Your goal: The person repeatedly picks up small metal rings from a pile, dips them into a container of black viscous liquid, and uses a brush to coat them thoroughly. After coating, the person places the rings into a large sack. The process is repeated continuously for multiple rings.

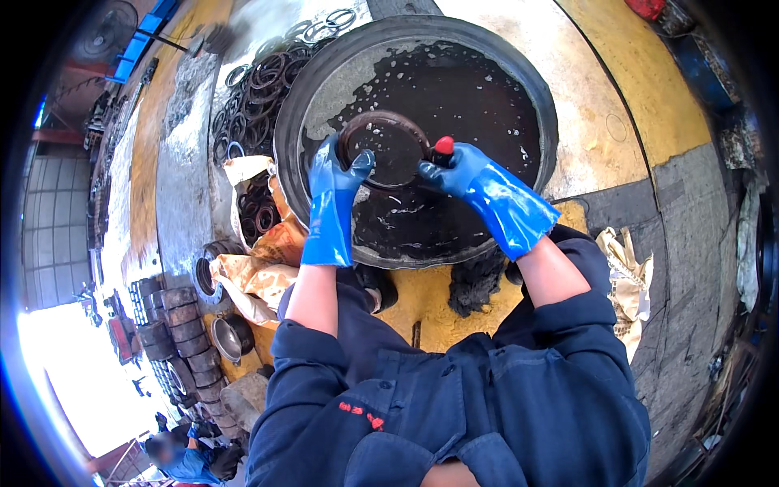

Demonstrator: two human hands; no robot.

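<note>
Both hands wear blue rubber gloves. My left hand (331, 172) grips the left side of a dark brown ring (383, 119), its thumb toward the ring's inside. The ring is tilted above the dark liquid (454, 97) in a wide round black tub (527, 65). At the ring's right side my right hand (466, 172) is closed around a short dark tool with a red end (444, 145). The glove hides most of this tool, so its kind cannot be told.
Many dark rings (264, 89) lie heaped left of the tub. More rings fill an open sack (258, 213). Stacked tyre-like rolls (182, 321) and a metal bowl (232, 337) stand farther left. A crumpled sack (629, 284) lies at right. Another person (191, 463) is at lower left.
</note>
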